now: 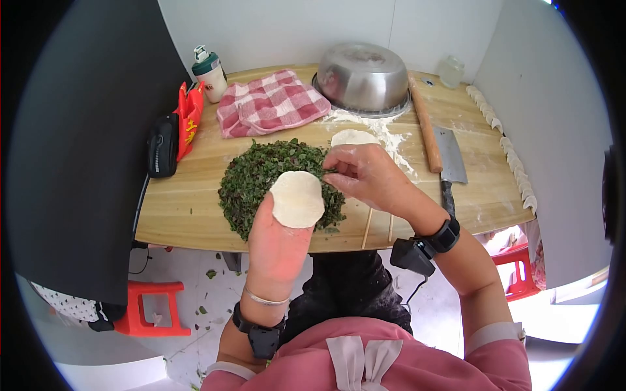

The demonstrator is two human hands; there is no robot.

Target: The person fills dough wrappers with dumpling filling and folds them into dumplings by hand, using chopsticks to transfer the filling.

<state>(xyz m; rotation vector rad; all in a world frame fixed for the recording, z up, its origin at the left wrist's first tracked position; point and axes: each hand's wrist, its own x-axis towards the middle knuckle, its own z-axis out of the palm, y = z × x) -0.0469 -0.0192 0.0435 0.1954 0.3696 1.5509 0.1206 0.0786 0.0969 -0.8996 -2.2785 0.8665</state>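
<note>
A round, pale dumpling wrapper [298,200] lies across the fingers of my left hand [280,246], which supports it over the front of a heap of chopped green leaves [261,176]. My right hand [365,171] is at the heap's right edge, just beyond the wrapper. Its thumb and fingers are drawn together in a pinch; what is between them, if anything, is hidden. Behind that hand another wrapper [355,137] rests on the wooden table. Two chopsticks [367,229] show below my right wrist, their far ends covered by the hand.
A rolling pin [425,124] and a cleaver [451,156] lie to the right. Folded dumplings [515,166] line the right edge. Behind are an upturned metal basin [362,75], scattered flour [391,140], a checked cloth [272,103], a bottle [209,75] and a glass jar [451,72].
</note>
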